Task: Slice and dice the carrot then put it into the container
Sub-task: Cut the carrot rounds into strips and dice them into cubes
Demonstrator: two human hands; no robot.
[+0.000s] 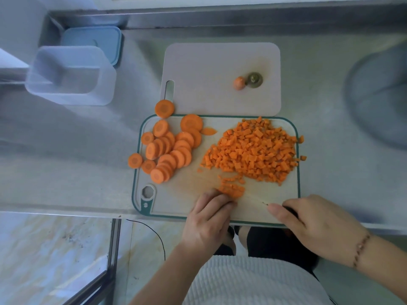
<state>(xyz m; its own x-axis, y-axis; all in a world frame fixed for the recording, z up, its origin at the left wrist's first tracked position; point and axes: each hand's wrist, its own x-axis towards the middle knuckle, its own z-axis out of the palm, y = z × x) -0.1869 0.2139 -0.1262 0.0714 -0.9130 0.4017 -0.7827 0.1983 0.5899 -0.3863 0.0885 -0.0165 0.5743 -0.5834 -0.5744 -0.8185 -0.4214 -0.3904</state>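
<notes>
The left hand [207,219] was down on the green-rimmed cutting board [253,213], fingers curled and bunched together, tips pressed onto a small stack of carrot strips [232,189]. The right hand [317,227] was wrapped shut round a dark knife handle [290,211], and the blade [253,198] lay blurred between the two hands, just beside the left fingertips. Beyond those fingertips sat the big heap of diced carrot [253,150], and off to their left a pile of round carrot slices [169,148], a few spilling past the board's edge. Farther out, the carrot ends [247,81] rested on a plain white board [220,69]. The clear container [70,75] stood well apart, far left on the steel counter [66,150].
</notes>
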